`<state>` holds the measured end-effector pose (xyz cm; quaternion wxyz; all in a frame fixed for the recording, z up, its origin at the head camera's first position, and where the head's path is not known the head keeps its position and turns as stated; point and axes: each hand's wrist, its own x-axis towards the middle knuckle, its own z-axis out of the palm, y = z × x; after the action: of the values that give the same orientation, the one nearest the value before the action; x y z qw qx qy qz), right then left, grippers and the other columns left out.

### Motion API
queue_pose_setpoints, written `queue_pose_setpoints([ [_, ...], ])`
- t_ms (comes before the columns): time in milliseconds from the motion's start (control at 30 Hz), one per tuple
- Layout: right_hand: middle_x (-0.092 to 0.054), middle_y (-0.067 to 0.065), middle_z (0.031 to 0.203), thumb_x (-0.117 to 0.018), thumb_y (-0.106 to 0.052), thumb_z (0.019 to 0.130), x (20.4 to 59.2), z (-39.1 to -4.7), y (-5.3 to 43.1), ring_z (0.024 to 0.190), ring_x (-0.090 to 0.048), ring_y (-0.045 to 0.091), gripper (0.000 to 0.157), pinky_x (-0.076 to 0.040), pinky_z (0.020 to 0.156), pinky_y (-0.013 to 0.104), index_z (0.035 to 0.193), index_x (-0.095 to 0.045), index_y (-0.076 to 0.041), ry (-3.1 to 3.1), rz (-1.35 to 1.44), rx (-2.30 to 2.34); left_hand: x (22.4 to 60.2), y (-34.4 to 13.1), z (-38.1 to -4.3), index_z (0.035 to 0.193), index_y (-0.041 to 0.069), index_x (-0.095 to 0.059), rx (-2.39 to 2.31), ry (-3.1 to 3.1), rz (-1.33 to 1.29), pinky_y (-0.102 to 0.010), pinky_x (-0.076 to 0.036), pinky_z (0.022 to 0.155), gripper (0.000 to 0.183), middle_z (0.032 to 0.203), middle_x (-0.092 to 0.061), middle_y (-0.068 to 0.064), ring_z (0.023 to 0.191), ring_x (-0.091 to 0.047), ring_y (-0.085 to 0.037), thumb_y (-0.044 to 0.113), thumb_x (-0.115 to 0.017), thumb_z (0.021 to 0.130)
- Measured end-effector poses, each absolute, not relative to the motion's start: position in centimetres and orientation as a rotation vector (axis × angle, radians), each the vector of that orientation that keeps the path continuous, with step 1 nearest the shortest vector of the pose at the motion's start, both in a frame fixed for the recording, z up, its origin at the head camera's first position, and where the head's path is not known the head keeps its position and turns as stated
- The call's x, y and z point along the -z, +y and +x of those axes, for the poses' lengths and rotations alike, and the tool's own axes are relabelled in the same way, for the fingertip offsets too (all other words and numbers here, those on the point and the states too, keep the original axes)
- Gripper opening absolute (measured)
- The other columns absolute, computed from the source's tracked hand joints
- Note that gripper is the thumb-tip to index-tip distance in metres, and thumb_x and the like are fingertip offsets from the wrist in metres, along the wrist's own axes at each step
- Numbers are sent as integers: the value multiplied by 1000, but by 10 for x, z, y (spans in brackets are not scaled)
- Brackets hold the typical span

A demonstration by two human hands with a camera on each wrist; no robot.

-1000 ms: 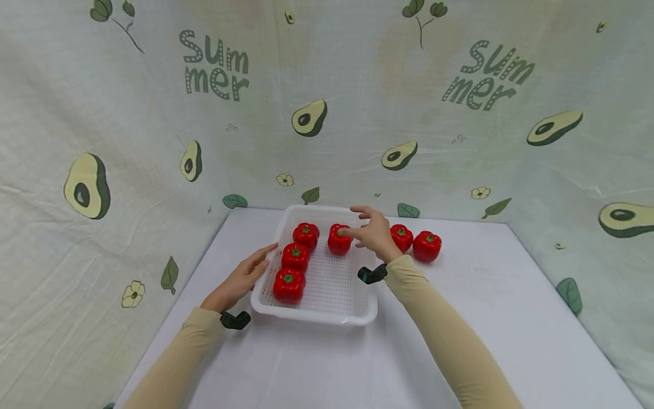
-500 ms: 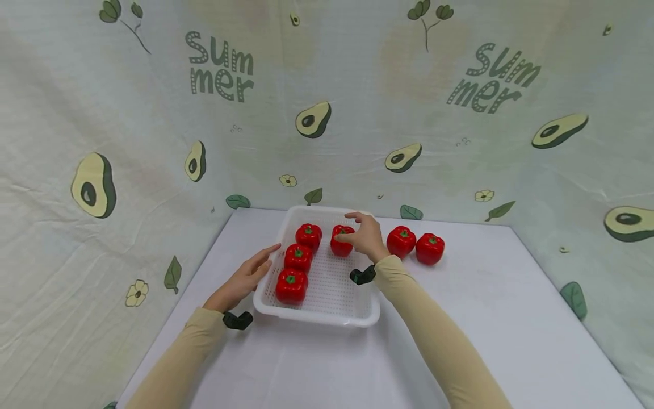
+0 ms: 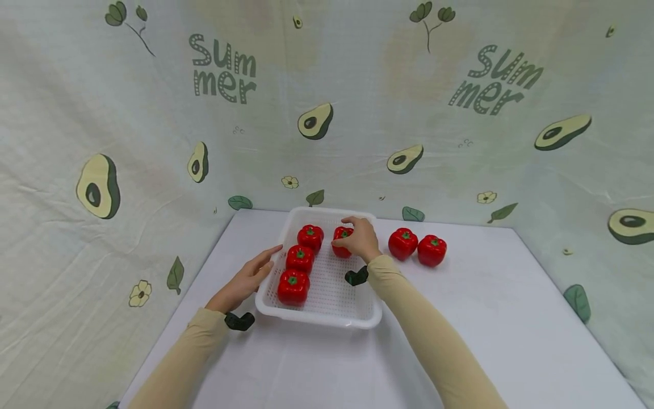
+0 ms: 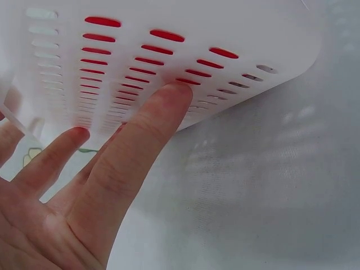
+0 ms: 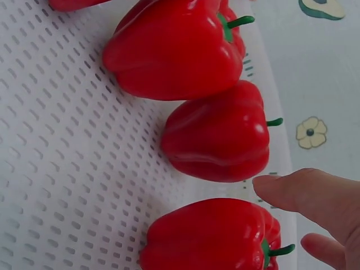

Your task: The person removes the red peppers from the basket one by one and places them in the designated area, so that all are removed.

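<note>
A white perforated plastic basket (image 3: 327, 321) holds several glossy red bell peppers with green stems. Three stand along its left side: a near pepper (image 3: 293, 287), a middle one (image 3: 300, 259) and a far one (image 3: 310, 237). My left hand (image 3: 244, 283) rests its spread fingers against the basket's left wall; in the left wrist view the thumb (image 4: 169, 107) lies on the slotted side. Over a separate pepper (image 3: 341, 249) at the back, my right hand (image 3: 361, 241) has thumb and fingers spread around it. In the right wrist view a fingertip sits slightly apart from that pepper (image 5: 208, 233).
Two more red bell peppers, one nearer the basket (image 3: 403, 244) and one beyond it (image 3: 431, 251), stand on the white table (image 3: 490, 318) to the right. A printed cloth (image 3: 368, 74) with avocados hangs behind and at both sides.
My right hand has moved left and down around the back pepper, uncovering the loose peppers on the table. The left hand stays at the basket's wall. The whole view has shifted slightly.
</note>
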<state>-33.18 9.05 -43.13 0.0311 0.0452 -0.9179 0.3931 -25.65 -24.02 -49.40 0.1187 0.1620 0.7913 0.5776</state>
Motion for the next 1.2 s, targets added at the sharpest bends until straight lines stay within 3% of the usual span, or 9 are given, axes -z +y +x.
queue_pose_setpoints([
  [1200,-62,24,142,-90,-18,91,440,-337,83,132,-55,41,63,-56,108,54,145,-65,1,-2855,109,-1168,493,-239,-253,174,30,-32,-1697,2311,461,-60,-61,98,61,178,-26,-18,150,-43,-54,36,-53,117],
])
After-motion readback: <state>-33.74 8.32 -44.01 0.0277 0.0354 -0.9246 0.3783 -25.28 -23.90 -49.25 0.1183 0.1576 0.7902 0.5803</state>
